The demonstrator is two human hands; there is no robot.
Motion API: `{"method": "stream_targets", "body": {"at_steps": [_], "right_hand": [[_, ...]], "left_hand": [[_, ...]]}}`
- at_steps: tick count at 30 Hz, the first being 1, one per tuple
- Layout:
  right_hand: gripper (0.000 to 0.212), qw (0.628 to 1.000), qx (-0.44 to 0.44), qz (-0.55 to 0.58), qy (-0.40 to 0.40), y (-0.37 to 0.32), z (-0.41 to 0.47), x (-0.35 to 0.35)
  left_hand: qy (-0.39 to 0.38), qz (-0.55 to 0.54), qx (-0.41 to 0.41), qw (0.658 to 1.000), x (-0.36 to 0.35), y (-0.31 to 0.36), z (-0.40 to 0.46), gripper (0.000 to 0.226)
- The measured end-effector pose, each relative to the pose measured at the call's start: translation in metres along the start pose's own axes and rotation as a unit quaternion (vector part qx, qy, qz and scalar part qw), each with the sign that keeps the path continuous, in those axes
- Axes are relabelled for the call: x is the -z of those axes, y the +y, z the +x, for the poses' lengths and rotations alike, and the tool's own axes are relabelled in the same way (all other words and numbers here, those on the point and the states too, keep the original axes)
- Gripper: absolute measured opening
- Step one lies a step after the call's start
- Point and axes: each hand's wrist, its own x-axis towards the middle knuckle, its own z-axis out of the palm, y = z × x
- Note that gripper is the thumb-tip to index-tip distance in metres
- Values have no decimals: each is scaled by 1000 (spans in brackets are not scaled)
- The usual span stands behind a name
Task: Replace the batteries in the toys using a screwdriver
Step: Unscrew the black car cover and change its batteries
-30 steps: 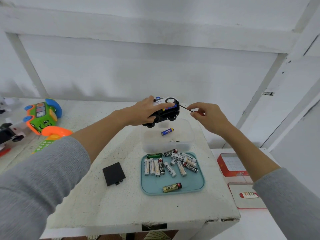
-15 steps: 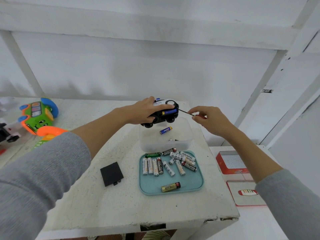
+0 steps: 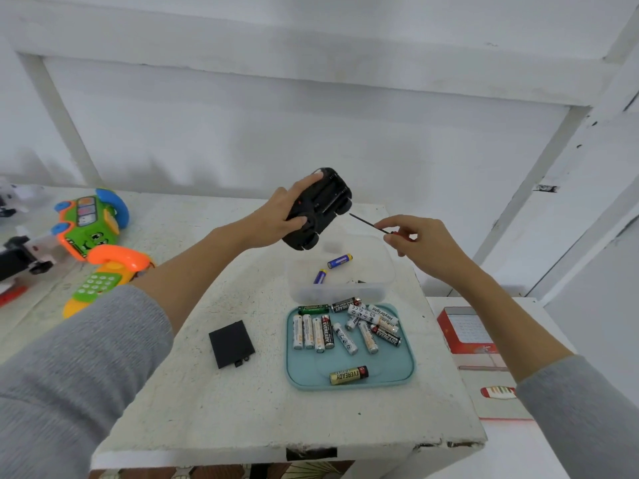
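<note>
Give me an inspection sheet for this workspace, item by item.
Surface: white table, rough, chipped front edge.
Job's things: black toy car held underside up above a clear container with two blue batteries; teal tray of loose batteries; black battery cover lying on the table.
Clutter: green and orange toy phone at left; red box at right.
Grips: left hand holds the car; right hand pinches a screwdriver, tip clear of the car.
Cables: nothing seen.
Surroundings: white wall with beams.
</note>
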Motion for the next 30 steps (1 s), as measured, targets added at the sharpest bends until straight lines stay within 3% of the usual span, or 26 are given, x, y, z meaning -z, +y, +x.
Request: {"method": "stream_targets", "body": {"at_steps": [5, 11, 18, 21, 25, 30], "right_hand": [[22, 999, 22, 41, -29, -22, 0, -20], [35, 990, 56, 56, -117, -52, -4, -56], [15, 970, 124, 16, -209, -89, -6, -109], [15, 965, 161, -20, -205, -96, -6, -135], [19, 972, 147, -40, -181, -96, -7, -165], [13, 968, 143, -66, -195, -89, -5, -184]], "left_hand": [[75, -152, 16, 985, 5, -10, -34, 70], [181, -221, 43, 957, 9, -22, -75, 69], [290, -271, 51, 916, 24, -28, -114, 66], [314, -275, 43, 908, 29, -32, -125, 65], [332, -287, 44, 898, 31, -36, -137, 65], [304, -300, 56, 903, 23, -44, -144, 67]]}}
